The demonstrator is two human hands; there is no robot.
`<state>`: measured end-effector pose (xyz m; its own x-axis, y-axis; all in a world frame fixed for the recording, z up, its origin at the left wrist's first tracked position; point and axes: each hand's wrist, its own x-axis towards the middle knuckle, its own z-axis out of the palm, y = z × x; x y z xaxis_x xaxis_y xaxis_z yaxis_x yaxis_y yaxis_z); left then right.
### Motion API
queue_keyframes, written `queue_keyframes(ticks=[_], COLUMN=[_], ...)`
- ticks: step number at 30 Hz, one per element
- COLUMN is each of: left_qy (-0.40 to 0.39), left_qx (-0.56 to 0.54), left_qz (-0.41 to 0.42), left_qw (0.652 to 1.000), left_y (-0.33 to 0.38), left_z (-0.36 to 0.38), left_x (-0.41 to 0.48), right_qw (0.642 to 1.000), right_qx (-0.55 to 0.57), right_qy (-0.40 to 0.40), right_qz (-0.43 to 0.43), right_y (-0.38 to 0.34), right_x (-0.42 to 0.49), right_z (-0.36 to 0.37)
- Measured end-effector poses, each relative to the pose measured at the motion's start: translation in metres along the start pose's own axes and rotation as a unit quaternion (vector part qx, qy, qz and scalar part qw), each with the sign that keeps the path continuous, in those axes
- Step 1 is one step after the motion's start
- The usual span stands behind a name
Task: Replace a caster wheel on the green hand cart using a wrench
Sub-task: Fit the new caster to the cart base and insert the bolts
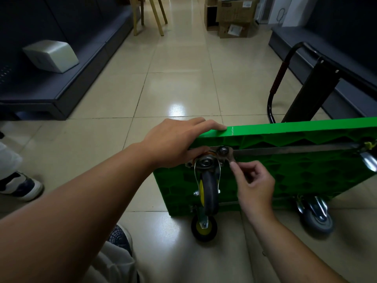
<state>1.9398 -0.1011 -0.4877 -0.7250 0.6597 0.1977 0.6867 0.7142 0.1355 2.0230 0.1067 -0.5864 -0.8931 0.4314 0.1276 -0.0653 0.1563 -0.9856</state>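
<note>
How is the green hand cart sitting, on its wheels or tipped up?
Tipped up on edge. The green hand cart shows its ribbed underside, and its caster wheel sticks out toward the camera, off the floor.

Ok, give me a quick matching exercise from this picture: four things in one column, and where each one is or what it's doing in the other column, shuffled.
Column one
1. left hand
2. right hand
3. grey caster wheel
4. white box

Column two
A. sits on the dark bench
B. pinches the wrench
C. by the lower right corner of the green cart
D. rests on the green cart's top edge

Pairs: 1-D, 2-B, 3-C, 4-A
</note>
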Motion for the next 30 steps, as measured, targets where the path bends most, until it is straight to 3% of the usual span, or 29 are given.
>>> queue_keyframes(ticks=[2, 3, 5, 6, 8, 10, 12, 14, 16, 18, 20, 26, 30], left_qy=[0.003, 0.004, 0.007, 0.008, 0.005, -0.002, -0.004, -0.002, 0.0, 0.003, 0.004, 0.006, 0.005], left_qx=[0.001, 0.004, 0.009, 0.01, 0.008, 0.002, -0.001, -0.004, -0.005, -0.004, 0.001, 0.005, 0.007], left_qz=[0.003, 0.005, 0.005, 0.004, 0.003, 0.002, 0.002, 0.002, 0.003, 0.004, 0.003, 0.007, -0.001], left_qw=[1.0, 1.0, 1.0, 1.0, 1.0, 1.0, 1.0, 1.0, 1.0, 1.0, 1.0, 1.0, 1.0], left_y=[-0.001, -0.001, -0.001, -0.001, 0.001, 0.002, 0.003, 0.003, 0.002, 0.001, 0.001, -0.001, 0.0], left_z=[0.0, 0.0, 0.0, -0.001, -0.002, -0.004, -0.004, -0.004, -0.004, -0.004, -0.003, -0.002, -0.002], left_x=[0.0, 0.0, 0.0, 0.0, 0.0, -0.001, -0.001, 0.0, 0.0, -0.001, -0.001, 0.0, 0.0], right_qw=[0.986, 0.96, 0.875, 0.843, 0.822, 0.829, 0.869, 0.952, 0.995, 0.993, 0.983, 0.982, 0.987], right_qx=[-0.138, -0.228, -0.371, -0.407, -0.433, -0.429, -0.377, -0.227, -0.035, 0.099, 0.159, 0.143, 0.122], right_qy=[-0.004, -0.001, -0.001, -0.005, -0.011, -0.027, -0.061, -0.086, -0.078, -0.059, -0.057, -0.11, -0.095], right_qz=[-0.089, -0.161, -0.31, -0.352, -0.371, -0.357, -0.315, -0.188, -0.048, 0.038, 0.075, 0.059, 0.053], right_y=[-0.019, -0.03, -0.052, -0.063, -0.074, -0.071, -0.058, -0.043, -0.028, -0.014, -0.006, 0.002, 0.01], right_x=[0.011, 0.018, 0.03, 0.033, 0.035, 0.035, 0.034, 0.027, 0.014, 0.0, -0.008, -0.016, -0.011], right_z=[-0.021, -0.031, -0.043, -0.044, -0.044, -0.049, -0.059, -0.063, -0.055, -0.041, -0.03, -0.014, -0.006])
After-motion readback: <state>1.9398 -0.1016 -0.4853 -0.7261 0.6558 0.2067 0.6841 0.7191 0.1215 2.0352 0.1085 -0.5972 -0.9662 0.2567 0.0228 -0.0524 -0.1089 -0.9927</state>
